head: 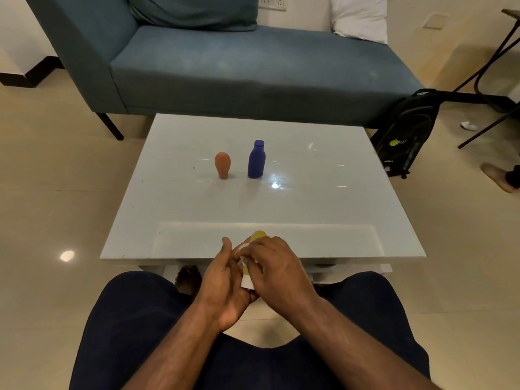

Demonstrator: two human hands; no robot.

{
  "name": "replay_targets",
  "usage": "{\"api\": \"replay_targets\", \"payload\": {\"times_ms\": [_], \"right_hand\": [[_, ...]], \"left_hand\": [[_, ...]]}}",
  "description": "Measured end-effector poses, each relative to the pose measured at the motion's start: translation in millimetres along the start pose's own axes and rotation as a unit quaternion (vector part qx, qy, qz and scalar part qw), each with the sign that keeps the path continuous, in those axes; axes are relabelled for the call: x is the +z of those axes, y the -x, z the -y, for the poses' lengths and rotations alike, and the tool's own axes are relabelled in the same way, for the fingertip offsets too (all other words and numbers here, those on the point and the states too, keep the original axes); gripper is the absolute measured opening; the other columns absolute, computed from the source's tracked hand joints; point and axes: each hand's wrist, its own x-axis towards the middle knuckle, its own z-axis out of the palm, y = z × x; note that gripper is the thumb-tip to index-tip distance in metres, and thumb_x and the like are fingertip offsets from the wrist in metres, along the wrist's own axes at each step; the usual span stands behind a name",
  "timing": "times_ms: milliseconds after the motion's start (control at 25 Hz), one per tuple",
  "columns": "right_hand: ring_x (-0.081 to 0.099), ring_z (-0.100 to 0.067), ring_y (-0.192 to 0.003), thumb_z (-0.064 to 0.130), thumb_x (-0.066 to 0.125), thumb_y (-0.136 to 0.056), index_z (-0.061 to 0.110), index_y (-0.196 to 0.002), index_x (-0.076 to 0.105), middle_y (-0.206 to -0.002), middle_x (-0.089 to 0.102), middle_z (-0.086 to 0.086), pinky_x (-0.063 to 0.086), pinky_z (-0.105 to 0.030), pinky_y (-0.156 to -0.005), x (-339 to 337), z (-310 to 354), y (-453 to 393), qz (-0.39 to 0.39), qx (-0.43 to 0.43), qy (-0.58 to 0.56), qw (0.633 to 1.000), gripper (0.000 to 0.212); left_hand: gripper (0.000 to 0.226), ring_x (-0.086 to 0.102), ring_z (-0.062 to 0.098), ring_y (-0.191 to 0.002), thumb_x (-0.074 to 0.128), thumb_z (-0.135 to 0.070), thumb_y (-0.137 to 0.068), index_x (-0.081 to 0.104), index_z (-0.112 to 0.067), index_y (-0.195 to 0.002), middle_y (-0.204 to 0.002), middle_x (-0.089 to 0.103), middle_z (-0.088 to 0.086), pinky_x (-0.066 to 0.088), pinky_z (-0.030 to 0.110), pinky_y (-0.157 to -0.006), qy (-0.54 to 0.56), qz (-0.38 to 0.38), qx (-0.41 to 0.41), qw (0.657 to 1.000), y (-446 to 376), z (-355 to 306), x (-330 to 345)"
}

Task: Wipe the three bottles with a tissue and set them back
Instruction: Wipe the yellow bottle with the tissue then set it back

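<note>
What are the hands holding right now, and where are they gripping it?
Both hands hold a yellow bottle. The left hand cradles its lower end near the white cap; the right hand wraps a tissue round its middle.

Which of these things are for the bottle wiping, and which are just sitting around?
For the job:
yellow bottle, held in both hands
tissue, wrapped round it
orange bottle, standing on the table
blue bottle, standing beside the orange one
left hand
right hand

Just lying about:
sofa
white pillow
black backpack
</note>
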Motion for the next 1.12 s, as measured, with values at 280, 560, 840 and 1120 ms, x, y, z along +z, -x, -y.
{"api": "replay_targets", "payload": {"times_ms": [280,560,840,1120], "right_hand": [[0.064,-0.007,-0.091,0.013,0.063,-0.086,0.027,-0.092,0.071,-0.096,0.068,0.01,0.055,-0.029,-0.082,-15,-55,-17,-0.067,0.325,-0.259,0.907,0.017],[0.065,-0.013,-0.083,0.003,0.05,-0.088,0.027,-0.095,0.072,-0.095,0.069,0.007,0.053,-0.026,-0.061,-21,-57,-22,-0.039,0.349,-0.33,0.876,0.033],[0.064,-0.009,-0.071,0.038,0.07,-0.082,0.03,-0.098,0.07,-0.085,0.067,0.007,0.046,-0.022,-0.057,-16,-70,-34,0.023,0.291,-0.287,0.912,0.017],[0.06,0.001,-0.082,0.038,0.074,-0.078,0.032,-0.09,0.068,-0.084,0.066,0.016,0.049,-0.022,-0.069,-18,-114,-48,0.035,0.272,-0.163,0.948,0.014]], "left_hand": [[0.047,0.067,0.028,-0.086,0.065,-0.029,-0.09,0.058,-0.013,-0.134,-0.114,0.063,0.02,0.055,0.033,-0.061,0.006,-0.044,0.003,0.999,2,-3,4],[0.029,0.072,0.031,-0.094,0.056,-0.029,-0.101,0.061,-0.015,-0.127,-0.111,0.067,0.017,0.06,0.043,-0.071,-0.055,-0.102,0.018,0.993,-7,-8,9],[0.023,0.067,0.032,-0.107,0.054,-0.02,-0.103,0.061,-0.016,-0.125,-0.124,0.064,0.016,0.058,0.052,-0.091,-0.178,-0.101,0.036,0.978,-35,-24,14],[0.02,0.065,0.02,-0.117,0.066,-0.021,-0.097,0.067,-0.024,-0.118,-0.126,0.066,0.005,0.057,0.041,-0.096,-0.329,-0.09,0.043,0.939,-86,-34,8]]}}
